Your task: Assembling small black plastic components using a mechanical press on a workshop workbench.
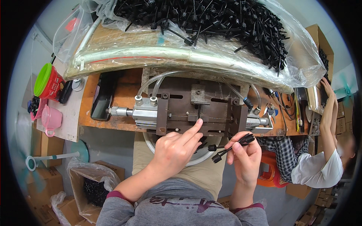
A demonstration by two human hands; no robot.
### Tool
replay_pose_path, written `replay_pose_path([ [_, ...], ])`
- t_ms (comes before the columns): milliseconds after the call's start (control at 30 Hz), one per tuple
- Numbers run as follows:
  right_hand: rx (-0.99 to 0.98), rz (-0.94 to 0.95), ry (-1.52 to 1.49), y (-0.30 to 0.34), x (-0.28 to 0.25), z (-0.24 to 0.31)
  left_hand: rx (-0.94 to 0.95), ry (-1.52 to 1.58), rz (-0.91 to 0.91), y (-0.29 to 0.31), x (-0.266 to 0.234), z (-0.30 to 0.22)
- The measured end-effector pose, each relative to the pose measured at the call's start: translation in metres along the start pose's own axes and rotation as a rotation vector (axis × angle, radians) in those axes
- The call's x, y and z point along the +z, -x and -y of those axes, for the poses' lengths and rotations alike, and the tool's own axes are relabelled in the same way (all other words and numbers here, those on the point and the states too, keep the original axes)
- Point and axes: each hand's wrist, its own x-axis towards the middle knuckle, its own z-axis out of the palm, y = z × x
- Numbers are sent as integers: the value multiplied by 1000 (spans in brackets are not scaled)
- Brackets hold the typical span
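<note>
My left hand (pixel 173 148) reaches over the front of a dark metal clamping fixture (pixel 173 122). Its index finger is stretched out, with the tip at a small dark piece (pixel 198 117) at the middle of the fixture; nothing shows gripped in that hand. Just to the right, my right hand (pixel 247 162) is closed on several black plastic stems (pixel 225 153) with ribbed heads, which stick out at different angles. On my lap, partly hidden by my hands, a white round basket (pixel 200 161) holds more black pieces. Silver air cylinders (pixel 146 116) flank the fixture, with clear hoses attached.
A plastic-lined tray (pixel 151 56) heaped with black stems (pixel 226 22) spans the table's far side. A phone (pixel 102 98) lies left, beyond it a red bucket (pixel 51 83) and pink cup (pixel 51 117). Cables and pliers (pixel 273 112) lie right, near another person (pixel 316 165) reaching forward.
</note>
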Motion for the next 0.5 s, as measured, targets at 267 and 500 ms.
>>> replay_pose_path([
  [267, 47, -27, 77, -6, 9, -6, 55, 331, 11, -3, -24, -12],
  [500, 75, 29, 0, -6, 15, -7, 152, 385, -10, 6, -30, -20],
])
